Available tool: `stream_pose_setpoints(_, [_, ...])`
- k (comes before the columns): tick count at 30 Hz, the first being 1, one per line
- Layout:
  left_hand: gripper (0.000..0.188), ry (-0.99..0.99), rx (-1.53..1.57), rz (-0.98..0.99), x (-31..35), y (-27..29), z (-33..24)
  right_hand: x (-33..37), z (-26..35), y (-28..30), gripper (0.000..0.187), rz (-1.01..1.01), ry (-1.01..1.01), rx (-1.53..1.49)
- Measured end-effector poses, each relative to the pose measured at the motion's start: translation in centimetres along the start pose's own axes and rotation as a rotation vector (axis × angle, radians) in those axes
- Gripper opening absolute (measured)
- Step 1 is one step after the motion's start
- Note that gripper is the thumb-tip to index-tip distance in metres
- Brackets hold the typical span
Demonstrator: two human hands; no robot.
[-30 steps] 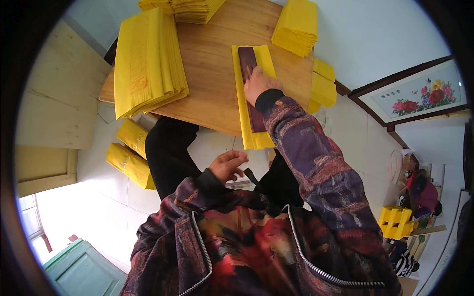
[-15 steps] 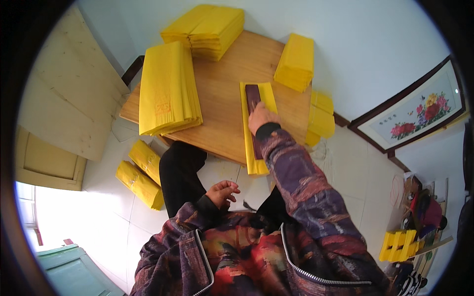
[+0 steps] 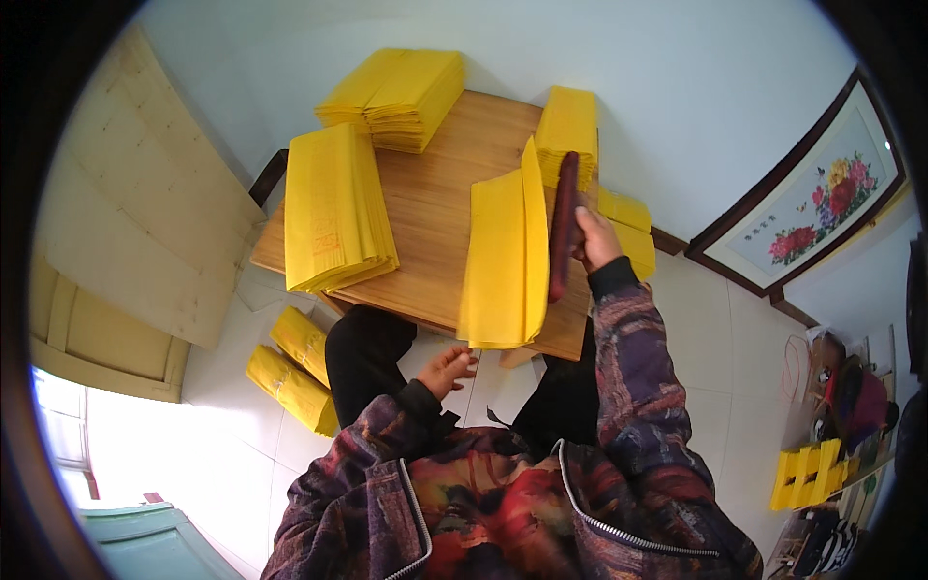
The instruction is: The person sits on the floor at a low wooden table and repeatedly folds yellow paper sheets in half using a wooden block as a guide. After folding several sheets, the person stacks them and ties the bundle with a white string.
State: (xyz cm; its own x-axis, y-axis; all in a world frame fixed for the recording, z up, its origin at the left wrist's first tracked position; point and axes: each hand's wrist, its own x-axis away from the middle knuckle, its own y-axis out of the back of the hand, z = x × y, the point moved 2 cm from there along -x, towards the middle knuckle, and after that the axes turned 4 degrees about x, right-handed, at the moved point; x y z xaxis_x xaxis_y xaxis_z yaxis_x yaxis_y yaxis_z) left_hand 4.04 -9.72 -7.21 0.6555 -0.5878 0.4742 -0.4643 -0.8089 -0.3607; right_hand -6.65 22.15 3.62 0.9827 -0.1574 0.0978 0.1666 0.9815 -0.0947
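Observation:
My right hand grips a long dark reddish-brown bar, tipped on edge above the right side of the table. Just left of the bar lies a folded yellow paper, its right flap standing up and its near end reaching past the table edge. Close to that near end, my left hand hovers over my lap, empty, with fingers loosely bent and apart. A thick stack of folded yellow paper, with a red print, sits at the table's left.
The wooden table also bears yellow stacks at the back and back right. Wrapped yellow bundles rest on the floor at left, and more yellow bundles stand beyond the table's right edge. A framed flower picture leans at right.
My right hand has lifted the bar off the yellow paper and moved it right. The paper's fold has opened, its flap now upright. My left hand stays near the table's front edge.

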Motion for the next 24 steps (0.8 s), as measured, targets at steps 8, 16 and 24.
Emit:
stream_pose_setpoints(8, [0.040, -0.006, 0.163, -0.222, -1.8, -0.4, -2.0, 5.9, -2.7, 4.7, 0.035, -0.061, 0.068, -0.660])
stream_pose_setpoints(16, [0.043, 0.099, 0.266, -0.255, -2.1, -0.5, -2.7, 11.7, -5.4, 9.9, 0.036, -0.386, -0.038, -0.640])
stream_pose_setpoints(24, [0.034, 0.175, 0.241, -0.037, -3.1, -0.3, -2.5, 22.4, -17.1, 20.5, 0.032, -0.695, -0.091, -0.750])
